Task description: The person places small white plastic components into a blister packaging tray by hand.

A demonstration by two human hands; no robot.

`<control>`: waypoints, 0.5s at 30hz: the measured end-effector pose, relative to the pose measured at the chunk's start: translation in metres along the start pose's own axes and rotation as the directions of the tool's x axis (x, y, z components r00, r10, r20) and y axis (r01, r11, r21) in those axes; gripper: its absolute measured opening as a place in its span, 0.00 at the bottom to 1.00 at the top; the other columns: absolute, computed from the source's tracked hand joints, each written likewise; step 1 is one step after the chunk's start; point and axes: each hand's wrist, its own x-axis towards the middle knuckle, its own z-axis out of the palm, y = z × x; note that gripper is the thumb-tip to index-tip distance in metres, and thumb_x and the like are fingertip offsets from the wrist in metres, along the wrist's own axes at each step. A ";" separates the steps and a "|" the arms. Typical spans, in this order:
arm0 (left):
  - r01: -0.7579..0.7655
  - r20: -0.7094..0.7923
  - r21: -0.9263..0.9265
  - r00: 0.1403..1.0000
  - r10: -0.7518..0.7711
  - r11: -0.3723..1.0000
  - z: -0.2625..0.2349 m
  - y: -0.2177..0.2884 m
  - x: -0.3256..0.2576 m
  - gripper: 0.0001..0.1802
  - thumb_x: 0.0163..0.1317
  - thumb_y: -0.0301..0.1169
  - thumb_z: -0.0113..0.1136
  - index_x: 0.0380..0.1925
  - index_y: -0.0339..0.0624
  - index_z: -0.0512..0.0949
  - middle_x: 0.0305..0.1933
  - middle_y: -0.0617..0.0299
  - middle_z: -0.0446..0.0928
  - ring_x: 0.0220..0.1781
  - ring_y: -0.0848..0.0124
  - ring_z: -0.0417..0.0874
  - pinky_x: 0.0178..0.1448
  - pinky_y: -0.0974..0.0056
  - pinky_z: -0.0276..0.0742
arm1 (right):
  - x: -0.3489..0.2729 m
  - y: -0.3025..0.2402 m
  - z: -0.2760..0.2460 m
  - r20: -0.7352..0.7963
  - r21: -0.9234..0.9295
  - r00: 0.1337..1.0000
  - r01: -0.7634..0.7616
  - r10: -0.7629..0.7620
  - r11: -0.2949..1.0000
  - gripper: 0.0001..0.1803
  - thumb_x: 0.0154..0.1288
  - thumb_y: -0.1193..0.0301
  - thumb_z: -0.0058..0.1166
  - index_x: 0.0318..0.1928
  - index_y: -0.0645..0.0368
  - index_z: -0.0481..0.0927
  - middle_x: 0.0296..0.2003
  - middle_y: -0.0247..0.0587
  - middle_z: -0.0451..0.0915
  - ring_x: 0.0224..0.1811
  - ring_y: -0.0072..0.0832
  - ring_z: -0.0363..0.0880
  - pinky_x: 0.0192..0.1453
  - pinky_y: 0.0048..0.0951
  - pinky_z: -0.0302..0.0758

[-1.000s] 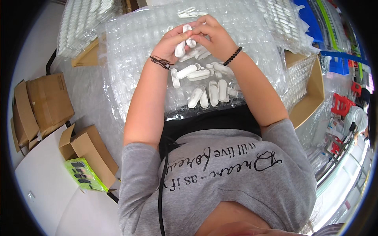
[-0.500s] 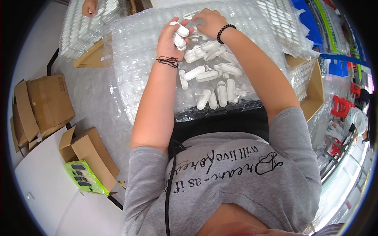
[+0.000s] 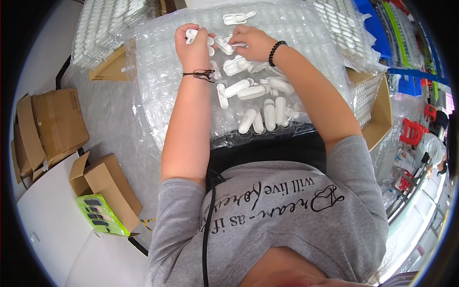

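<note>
My left hand [image 3: 193, 53] is curled round several white oval plastic pieces [image 3: 192, 35], partly hidden by its fingers. Close to its right, my right hand [image 3: 254, 44] pinches the edge of a thin white oval piece [image 3: 238, 45]. Another white piece [image 3: 224, 46] lies between the two hands. Toward me spreads a loose pile of white oval pieces [image 3: 253, 92], some showing a hollow side. Beyond the hands, a few more pieces [image 3: 234, 19] lie together. All of these rest on a clear plastic-wrapped stack of trays [image 3: 162, 71].
Wrapped stacks of white pieces stand at the far left [image 3: 107, 36] and far right [image 3: 342, 28]. Open cardboard boxes [image 3: 112, 186] sit at the left, one with a bright green pack [image 3: 103, 215]. A black cable [image 3: 205, 239] hangs down my front.
My left hand has shifted left and turned over with its pieces. My right hand has come nearer, from the far pieces to the pile. Another person's hand at the far left has gone from view.
</note>
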 end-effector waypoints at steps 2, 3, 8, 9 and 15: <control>-0.096 -0.013 0.192 0.995 0.100 0.977 -0.004 -0.002 0.002 0.15 0.55 0.21 0.57 0.43 0.47 0.72 0.35 0.62 0.74 0.31 0.69 0.80 0.29 0.65 0.77 | -0.002 0.000 0.000 0.034 0.141 0.999 -0.042 0.038 0.989 0.13 0.55 0.74 0.55 0.42 0.59 0.80 0.42 0.40 0.76 0.47 0.37 0.75 0.52 0.35 0.73; -0.186 0.001 0.334 0.980 0.197 0.924 -0.009 -0.004 0.006 0.15 0.55 0.21 0.57 0.43 0.46 0.72 0.35 0.62 0.75 0.31 0.70 0.81 0.29 0.67 0.77 | -0.001 0.001 -0.002 0.033 0.140 0.999 -0.041 0.037 0.989 0.13 0.55 0.74 0.55 0.42 0.59 0.80 0.42 0.40 0.76 0.47 0.37 0.75 0.52 0.35 0.73; -0.094 -0.041 0.316 0.993 0.112 0.944 -0.019 0.007 0.010 0.15 0.54 0.21 0.57 0.43 0.44 0.72 0.35 0.62 0.76 0.30 0.72 0.81 0.29 0.69 0.77 | -0.004 -0.011 -0.015 0.081 0.156 0.984 -0.173 0.162 0.972 0.13 0.58 0.66 0.53 0.43 0.57 0.80 0.43 0.43 0.79 0.46 0.39 0.78 0.53 0.35 0.74; -0.096 -0.009 0.319 0.994 0.105 0.943 -0.019 0.006 0.011 0.16 0.53 0.20 0.57 0.43 0.43 0.72 0.36 0.62 0.77 0.30 0.72 0.81 0.29 0.69 0.76 | -0.004 -0.014 -0.016 0.083 0.157 0.984 -0.171 0.159 0.973 0.13 0.58 0.66 0.53 0.43 0.57 0.80 0.43 0.43 0.79 0.46 0.39 0.78 0.53 0.35 0.74; -0.044 0.025 0.336 0.999 0.038 0.941 -0.014 0.007 0.009 0.18 0.54 0.19 0.56 0.46 0.43 0.72 0.38 0.60 0.78 0.29 0.70 0.82 0.27 0.67 0.76 | -0.018 -0.011 -0.027 0.069 0.286 0.934 -0.356 0.351 0.890 0.15 0.64 0.67 0.51 0.50 0.57 0.72 0.39 0.42 0.79 0.41 0.32 0.76 0.47 0.32 0.72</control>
